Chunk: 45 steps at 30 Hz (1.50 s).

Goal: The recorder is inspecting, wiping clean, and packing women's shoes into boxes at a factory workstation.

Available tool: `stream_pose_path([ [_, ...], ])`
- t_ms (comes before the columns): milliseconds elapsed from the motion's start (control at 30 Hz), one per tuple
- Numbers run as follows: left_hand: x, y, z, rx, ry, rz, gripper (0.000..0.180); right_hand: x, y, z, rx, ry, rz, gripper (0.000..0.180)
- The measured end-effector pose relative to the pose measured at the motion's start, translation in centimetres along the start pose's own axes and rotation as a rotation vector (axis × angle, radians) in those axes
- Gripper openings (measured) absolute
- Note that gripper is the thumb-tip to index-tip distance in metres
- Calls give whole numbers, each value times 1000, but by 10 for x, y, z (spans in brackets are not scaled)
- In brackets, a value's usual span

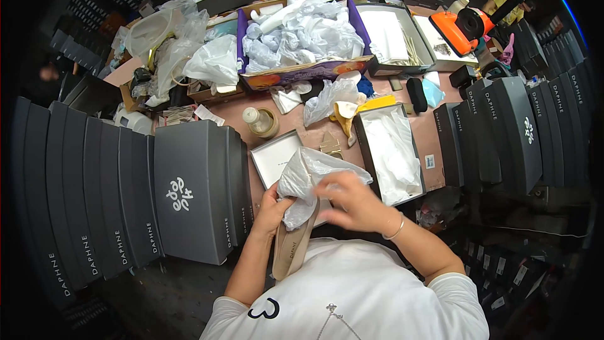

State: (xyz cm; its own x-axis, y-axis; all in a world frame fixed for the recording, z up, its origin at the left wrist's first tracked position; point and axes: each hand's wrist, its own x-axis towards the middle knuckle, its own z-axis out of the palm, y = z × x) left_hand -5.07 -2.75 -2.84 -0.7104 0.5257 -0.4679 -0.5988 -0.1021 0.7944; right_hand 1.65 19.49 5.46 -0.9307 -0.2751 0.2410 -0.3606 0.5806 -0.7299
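Looking down, I see my left hand [272, 209] with its fingers closed around a beige shoe [290, 247], sole up, at the near edge of the worktop [229, 108]. My right hand [353, 201] has its fingers pinched shut on white tissue paper [309, 179] bunched at the shoe's toe. An open shoe box [391, 151] lies just beside it, on the right.

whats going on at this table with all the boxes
A person holds a beige shoe in the left hand while the right hand pushes white tissue paper into it. An open shoe box lined with paper sits just beyond, with stacks of closed dark boxes on both sides.
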Motion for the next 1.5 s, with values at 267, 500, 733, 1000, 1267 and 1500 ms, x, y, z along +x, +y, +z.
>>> stream_pose_path([
  [267,-5,5,-4,18,-86,3,55,11,99,-2,278,-281,461,33],
  [500,37,-41,-11,-49,184,108,60,56,84,15,-128,-173,411,21],
  [733,52,-72,19,-122,406,-56,51,67,58,85,-319,-143,441,15],
  [1000,43,-41,-11,-575,-120,-133,39,19,33,105,-483,-80,43,11],
  [1267,34,-43,-19,191,97,114,42,5,-13,61,-381,-45,118,18],
  [1500,24,-27,-5,418,185,194,37,13,17,88,-408,-93,117,25],
])
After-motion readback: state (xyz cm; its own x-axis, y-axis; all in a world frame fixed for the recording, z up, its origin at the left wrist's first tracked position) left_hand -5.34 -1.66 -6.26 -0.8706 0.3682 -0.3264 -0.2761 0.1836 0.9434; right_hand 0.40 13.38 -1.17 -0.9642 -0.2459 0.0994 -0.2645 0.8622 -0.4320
